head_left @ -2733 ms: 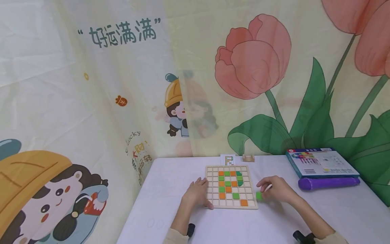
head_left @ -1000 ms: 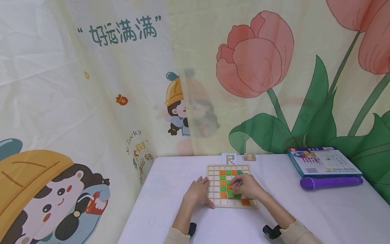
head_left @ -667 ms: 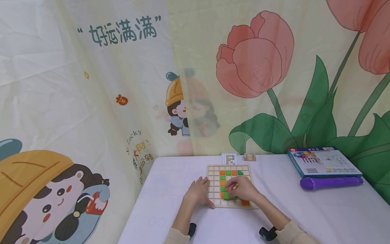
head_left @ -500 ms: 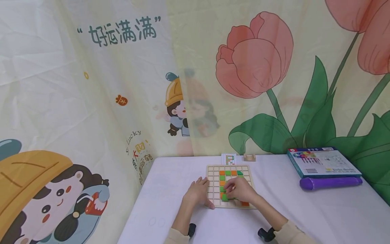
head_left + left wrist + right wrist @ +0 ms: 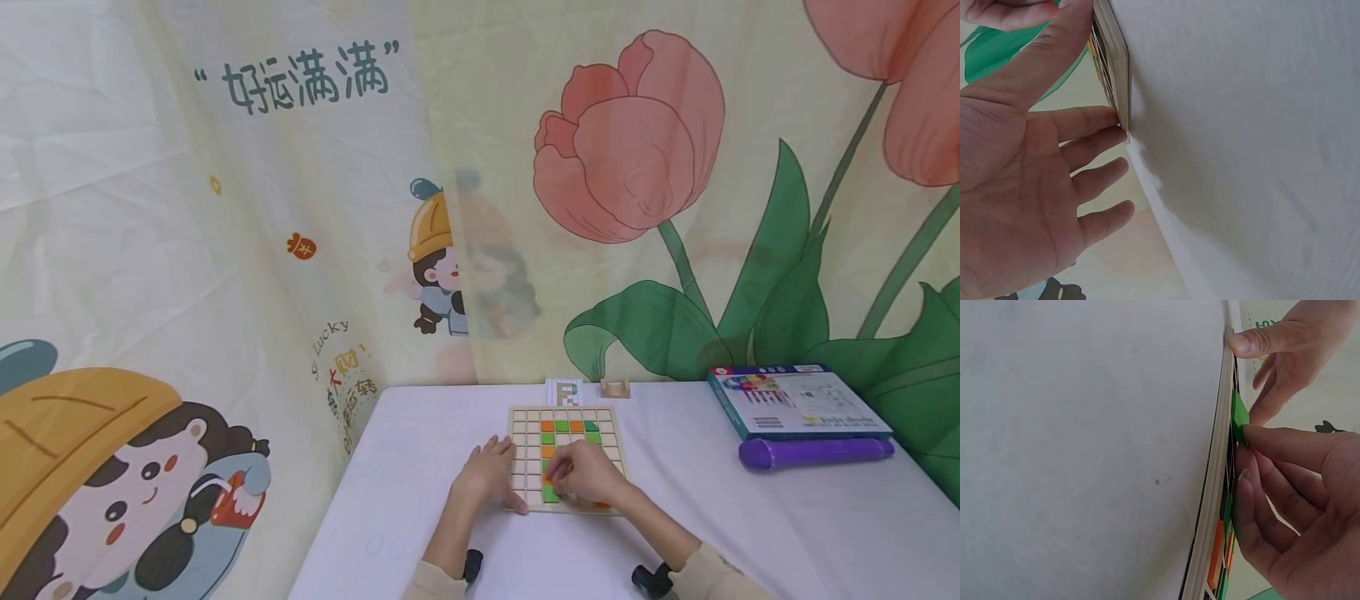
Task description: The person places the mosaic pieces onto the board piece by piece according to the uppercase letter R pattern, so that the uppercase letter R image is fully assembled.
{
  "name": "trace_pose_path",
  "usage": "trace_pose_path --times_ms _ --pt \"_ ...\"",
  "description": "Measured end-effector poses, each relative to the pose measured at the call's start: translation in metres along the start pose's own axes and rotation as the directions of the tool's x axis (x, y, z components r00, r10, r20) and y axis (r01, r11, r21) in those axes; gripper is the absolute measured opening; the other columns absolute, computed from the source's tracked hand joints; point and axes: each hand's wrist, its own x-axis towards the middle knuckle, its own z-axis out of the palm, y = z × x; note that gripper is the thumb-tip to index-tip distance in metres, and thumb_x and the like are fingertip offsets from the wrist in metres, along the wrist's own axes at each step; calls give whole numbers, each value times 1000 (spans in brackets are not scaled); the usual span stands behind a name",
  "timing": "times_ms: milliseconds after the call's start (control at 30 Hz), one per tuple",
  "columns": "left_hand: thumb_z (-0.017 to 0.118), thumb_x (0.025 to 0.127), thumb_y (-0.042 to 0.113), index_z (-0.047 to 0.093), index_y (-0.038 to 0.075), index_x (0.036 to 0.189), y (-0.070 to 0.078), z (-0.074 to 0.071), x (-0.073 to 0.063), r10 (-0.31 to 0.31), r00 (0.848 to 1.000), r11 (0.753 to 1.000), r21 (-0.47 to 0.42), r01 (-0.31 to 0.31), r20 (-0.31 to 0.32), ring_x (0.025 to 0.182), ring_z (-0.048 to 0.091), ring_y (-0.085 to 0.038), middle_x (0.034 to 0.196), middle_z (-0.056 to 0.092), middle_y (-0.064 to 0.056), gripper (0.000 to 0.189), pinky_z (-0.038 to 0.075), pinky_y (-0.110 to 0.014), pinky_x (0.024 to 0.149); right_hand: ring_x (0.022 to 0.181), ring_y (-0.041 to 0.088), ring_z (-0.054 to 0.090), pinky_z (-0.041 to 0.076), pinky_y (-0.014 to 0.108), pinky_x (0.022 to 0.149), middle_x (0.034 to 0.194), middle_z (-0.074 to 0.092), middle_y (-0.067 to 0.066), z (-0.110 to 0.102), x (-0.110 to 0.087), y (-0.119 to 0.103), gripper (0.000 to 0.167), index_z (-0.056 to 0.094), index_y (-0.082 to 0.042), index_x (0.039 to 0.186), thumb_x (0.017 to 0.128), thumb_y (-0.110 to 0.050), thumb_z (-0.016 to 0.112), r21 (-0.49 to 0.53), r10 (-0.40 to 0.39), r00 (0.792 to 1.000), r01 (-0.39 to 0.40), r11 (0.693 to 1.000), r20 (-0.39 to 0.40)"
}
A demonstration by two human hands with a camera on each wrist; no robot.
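Observation:
A wooden grid board [image 5: 520,494] lies on the table, bearing green and orange square tiles in its cells. My left hand [image 5: 486,475] rests at its left side, fingers fairly straight; the left wrist view shows fingertips against the board's edge [image 5: 1124,75]. Over the lower part of the grid, my right hand [image 5: 588,473] holds a green square tile [image 5: 551,493] at the bottom of the left tile column. In the right wrist view the thumb and fingers pinch this tile [image 5: 1239,417], which tilts at the board's surface. The right hand covers several middle tiles.
Behind the board stand a small card with a coloured grid pattern [image 5: 567,392] and a little wooden holder [image 5: 615,388]. A flat box [image 5: 798,404] and a purple tube-like object [image 5: 816,452] lie at the right. A printed curtain [image 5: 480,208] hangs behind the white table.
My right hand has carried the green tile from beside the board's right edge leftward across the grid to the bottom of the left tile column. My left hand has stayed at the board's side.

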Motion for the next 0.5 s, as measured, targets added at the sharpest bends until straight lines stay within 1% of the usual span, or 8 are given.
trace_pose_path --times_ms 233,500 --pt "98 65 48 50 3 153 2 0 0 -3 1000 1000 -5 3 -1 154 34 -29 161 46 -10 109 32 -51 125 67 12 62 53 23 64 71 67 -9 0 -4 -1 19 79 -13 89 80 2 85 20 -24 999 24 1000 31" --pt "98 64 49 50 3 152 1 -1 -1 14 1000 1000 -4 -14 -9 154 35 -31 161 47 -11 110 33 -52 124 68 9 60 51 23 65 71 66 -12 -1 -6 0 19 79 -17 88 81 1 82 -30 -28 1000 28 999 0"
